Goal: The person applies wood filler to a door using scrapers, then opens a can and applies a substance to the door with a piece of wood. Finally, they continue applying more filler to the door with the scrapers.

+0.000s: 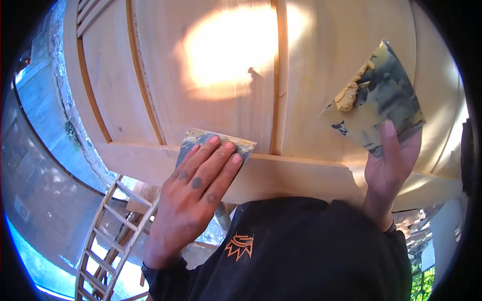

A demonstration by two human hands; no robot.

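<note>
My left hand [188, 200] is closed on a thin grey putty spreader [243, 144], fingers pressed flat along its face and thumb hidden beneath. Yellowish filler smears the spreader's far edge, which overlaps the bottom rail [301, 168] of a pale wooden panel [216, 118]. Out to the right, my right hand [394, 160] grips a flat, stained sheet [396, 90] by its near corner, thumb on top. A thick ridge of yellow-beige putty [347, 96] lies along the sheet's left edge.
Raised wooden strips [278, 75] divide the panel, and bright sunlight falls across its middle. Below left stands a wooden ladder [108, 236]. A pale ground strip [40, 115] runs along the far left. Green leaves [423, 283] show at the lower right.
</note>
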